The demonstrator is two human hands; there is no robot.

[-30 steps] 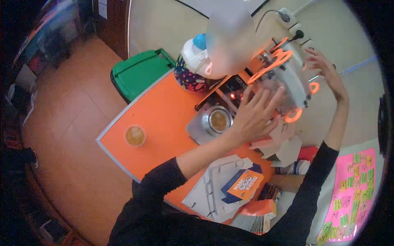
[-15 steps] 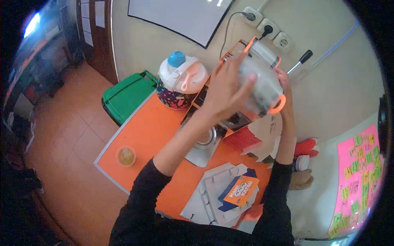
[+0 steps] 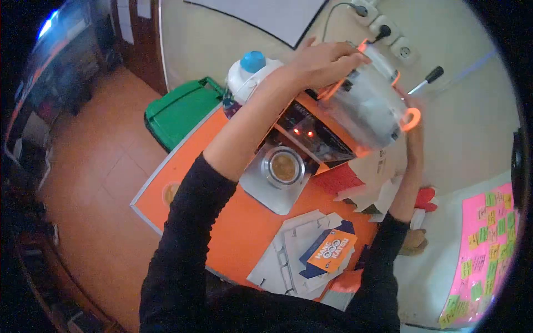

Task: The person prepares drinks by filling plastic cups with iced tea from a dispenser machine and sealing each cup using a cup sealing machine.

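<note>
Orange-and-black machine (image 3: 319, 130) stands at far edge of tabletop (image 3: 236, 227); two red indicators (image 3: 303, 132) lit. Left hand (image 3: 327, 64) at upper side of translucent cover (image 3: 369, 105) — fingers bent, grip cannot be confirmed. Right hand (image 3: 413, 111) at cover's opposite side, beside orange loop (image 3: 411, 119) — blurred, finger state indeterminate. Cup (image 3: 285, 168) with brown contents seated in silver ring (image 3: 266, 167), forward of machine.

Two hands (image 3: 328, 64), one machine (image 3: 322, 133), two cups (image 3: 286, 167) and one table (image 3: 230, 233).
In view: three sockets (image 3: 405, 52), two plugs (image 3: 383, 32), two red lights (image 3: 310, 134), one green bin (image 3: 183, 111), one whiteboard (image 3: 266, 15).
</note>
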